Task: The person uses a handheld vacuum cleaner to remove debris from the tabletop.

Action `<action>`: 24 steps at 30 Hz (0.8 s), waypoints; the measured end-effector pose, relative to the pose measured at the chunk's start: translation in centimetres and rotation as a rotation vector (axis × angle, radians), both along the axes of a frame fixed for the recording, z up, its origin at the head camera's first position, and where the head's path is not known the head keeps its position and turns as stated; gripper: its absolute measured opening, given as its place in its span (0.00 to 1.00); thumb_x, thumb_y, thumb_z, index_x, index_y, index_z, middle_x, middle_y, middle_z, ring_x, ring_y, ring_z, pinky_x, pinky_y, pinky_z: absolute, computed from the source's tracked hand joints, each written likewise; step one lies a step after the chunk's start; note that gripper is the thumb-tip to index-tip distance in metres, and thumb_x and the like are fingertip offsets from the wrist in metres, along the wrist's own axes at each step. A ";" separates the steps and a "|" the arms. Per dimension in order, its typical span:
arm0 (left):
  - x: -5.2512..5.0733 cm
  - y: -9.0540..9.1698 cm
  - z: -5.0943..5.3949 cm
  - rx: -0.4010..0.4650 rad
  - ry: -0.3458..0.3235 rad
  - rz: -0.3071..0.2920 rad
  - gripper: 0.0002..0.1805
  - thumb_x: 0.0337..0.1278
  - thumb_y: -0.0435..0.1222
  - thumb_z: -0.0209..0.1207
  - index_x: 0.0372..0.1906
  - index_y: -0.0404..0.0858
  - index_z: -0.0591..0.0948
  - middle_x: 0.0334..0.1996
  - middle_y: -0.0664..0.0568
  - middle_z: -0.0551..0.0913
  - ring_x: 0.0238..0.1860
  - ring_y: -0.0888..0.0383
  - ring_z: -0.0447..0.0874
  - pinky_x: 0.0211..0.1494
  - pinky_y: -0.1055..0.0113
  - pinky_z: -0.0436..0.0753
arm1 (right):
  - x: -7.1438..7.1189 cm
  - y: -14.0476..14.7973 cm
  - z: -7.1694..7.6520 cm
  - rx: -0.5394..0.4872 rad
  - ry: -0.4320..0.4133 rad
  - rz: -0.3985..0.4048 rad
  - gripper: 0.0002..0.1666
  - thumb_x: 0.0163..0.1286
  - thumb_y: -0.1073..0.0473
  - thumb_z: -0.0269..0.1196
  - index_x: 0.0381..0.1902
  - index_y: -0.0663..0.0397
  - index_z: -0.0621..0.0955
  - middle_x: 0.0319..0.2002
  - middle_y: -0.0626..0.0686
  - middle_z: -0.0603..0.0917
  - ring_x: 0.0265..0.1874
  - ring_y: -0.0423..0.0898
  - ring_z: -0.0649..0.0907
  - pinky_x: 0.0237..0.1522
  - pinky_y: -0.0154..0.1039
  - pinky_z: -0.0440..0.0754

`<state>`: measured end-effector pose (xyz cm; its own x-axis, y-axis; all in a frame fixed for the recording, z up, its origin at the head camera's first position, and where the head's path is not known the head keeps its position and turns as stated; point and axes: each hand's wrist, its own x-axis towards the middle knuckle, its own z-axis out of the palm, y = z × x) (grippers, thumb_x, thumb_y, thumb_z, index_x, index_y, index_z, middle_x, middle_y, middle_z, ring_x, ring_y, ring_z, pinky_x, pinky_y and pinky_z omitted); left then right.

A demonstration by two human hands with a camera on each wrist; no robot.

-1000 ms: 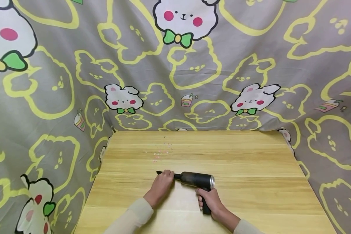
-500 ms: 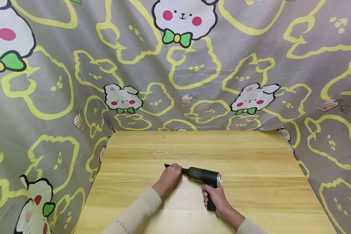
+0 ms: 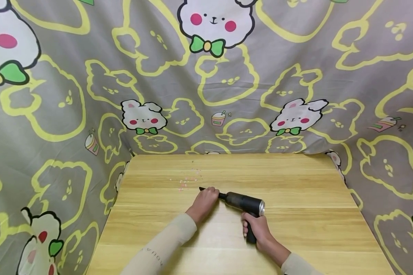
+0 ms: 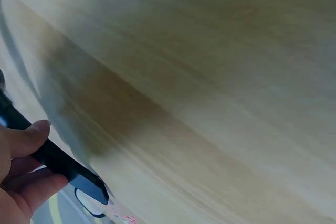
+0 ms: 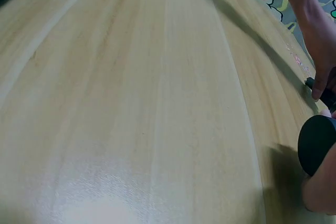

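In the head view a black handheld vacuum cleaner (image 3: 243, 202), with a silver rear end, is held above the wooden table. My right hand (image 3: 258, 228) grips its handle (image 3: 251, 235). Around the narrow nozzle (image 4: 63, 162) at the front, my left hand (image 3: 204, 203) pinches with thumb and fingers, as the left wrist view shows. The nozzle's slanted tip points to the far left, toward small pink and white scraps (image 3: 184, 184) scattered on the tabletop. In the right wrist view the round black handle base (image 5: 316, 144) shows beside my right hand.
The wooden table (image 3: 303, 229) extends around both hands. A grey curtain (image 3: 179, 88) with rabbit drawings hangs along its back and both sides. A small dark speck (image 3: 192, 162) lies near the back edge.
Both hands have moved the vacuum cleaner to the right and slightly farther from me. The grips stay as they were, and the scraps look about the same.
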<state>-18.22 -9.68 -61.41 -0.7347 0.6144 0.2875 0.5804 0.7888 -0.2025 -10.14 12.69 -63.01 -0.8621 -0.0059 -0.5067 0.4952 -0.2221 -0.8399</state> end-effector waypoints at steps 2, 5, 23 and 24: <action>-0.3 0.2 0.0 0.003 -0.001 0.001 0.04 0.59 0.25 0.69 0.36 0.36 0.88 0.30 0.49 0.89 0.32 0.59 0.90 0.34 0.74 0.90 | -0.1 0.1 0.0 -0.004 0.004 -0.006 0.07 0.69 0.63 0.62 0.37 0.63 0.76 0.16 0.47 0.73 0.12 0.42 0.71 0.14 0.36 0.78; -0.6 0.5 0.0 0.011 -0.006 0.004 0.05 0.58 0.25 0.69 0.36 0.36 0.88 0.31 0.49 0.89 0.32 0.59 0.90 0.35 0.73 0.90 | -0.3 0.1 0.0 -0.013 0.003 -0.017 0.07 0.69 0.63 0.62 0.36 0.62 0.76 0.16 0.48 0.73 0.12 0.42 0.71 0.14 0.36 0.77; -2.5 1.3 0.2 0.028 -0.063 0.016 0.05 0.63 0.25 0.66 0.40 0.35 0.89 0.34 0.46 0.91 0.35 0.57 0.92 0.38 0.72 0.91 | -1.3 0.1 -0.2 0.000 0.006 -0.045 0.06 0.70 0.62 0.62 0.35 0.59 0.76 0.16 0.48 0.74 0.13 0.42 0.73 0.15 0.37 0.79; -2.6 1.3 0.2 0.031 -0.071 0.019 0.05 0.63 0.25 0.66 0.40 0.35 0.89 0.34 0.47 0.91 0.35 0.57 0.92 0.38 0.72 0.92 | -1.3 0.1 -0.2 -0.001 0.010 -0.046 0.06 0.70 0.62 0.62 0.35 0.58 0.76 0.16 0.48 0.74 0.13 0.42 0.73 0.15 0.37 0.79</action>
